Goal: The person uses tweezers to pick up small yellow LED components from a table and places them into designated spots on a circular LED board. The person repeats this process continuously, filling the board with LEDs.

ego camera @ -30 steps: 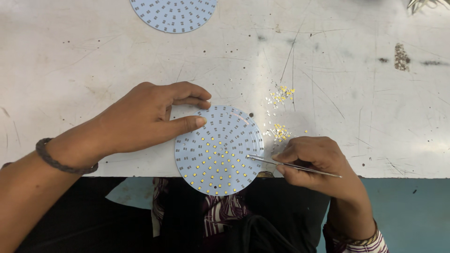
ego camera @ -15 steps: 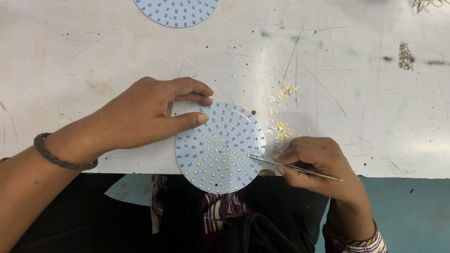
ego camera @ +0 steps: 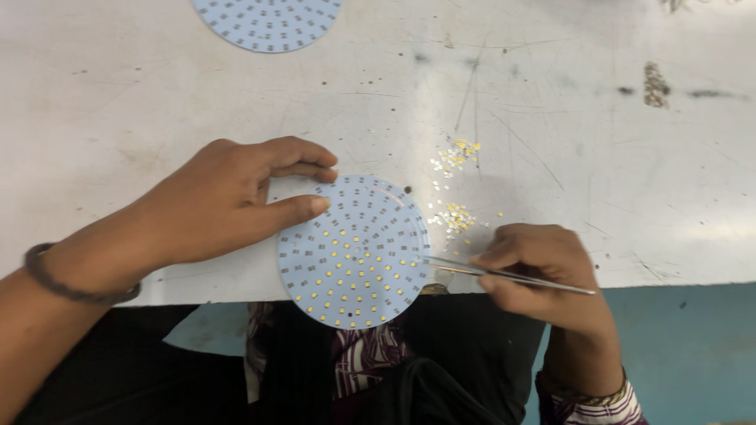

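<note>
A round pale-blue circuit board [ego camera: 354,250] dotted with small yellow chips lies at the front edge of the white table [ego camera: 157,102], partly overhanging it. My left hand [ego camera: 228,201] rests on the table and presses the board's upper left rim with thumb and fingers. My right hand [ego camera: 539,271] holds thin metal tweezers [ego camera: 504,273], their tips touching the board's right side. Loose tiny yellow chips [ego camera: 457,216] lie scattered just above my right hand.
A second round board [ego camera: 268,20] lies at the table's far edge, cut off by the frame. A dark smudge of debris [ego camera: 654,83] marks the far right. Below the table edge are my lap in patterned cloth [ego camera: 362,370] and a blue floor [ego camera: 685,354].
The board and both hands stay almost in place; the view has shifted slightly. The tweezer tips remain at the board's right side.
</note>
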